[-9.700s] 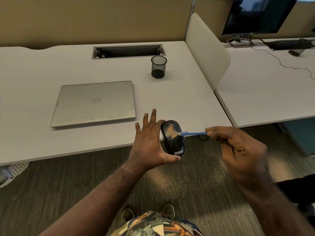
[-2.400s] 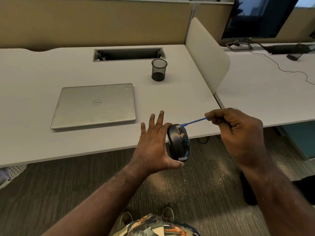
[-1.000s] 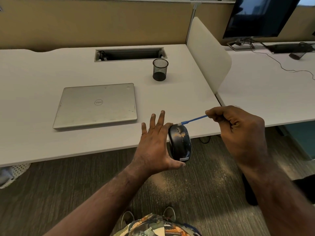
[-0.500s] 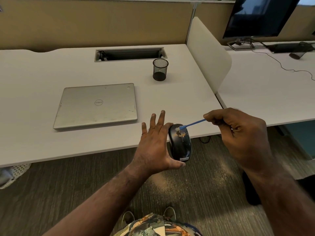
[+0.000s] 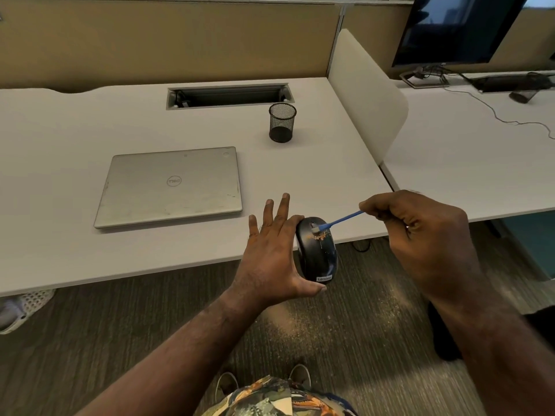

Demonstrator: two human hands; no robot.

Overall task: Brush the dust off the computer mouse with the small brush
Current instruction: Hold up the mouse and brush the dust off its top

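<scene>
Your left hand (image 5: 271, 262) clamps the black computer mouse (image 5: 316, 250) between thumb and palm, just off the near edge of the desk (image 5: 75, 139); your right hand (image 5: 420, 235) pinches the small blue brush (image 5: 341, 220); its tip rests on the mouse's far end, touching orange dust (image 5: 319, 235) there.

An open-plan office: white desks (image 5: 90, 259) stood side by side, split by tan cubicle partitions (image 5: 180, 40), with a closed laptop (image 5: 171, 187), mesh pen cup (image 5: 282, 123) and monitor (image 5: 456, 28) on the neighbouring desk.
</scene>
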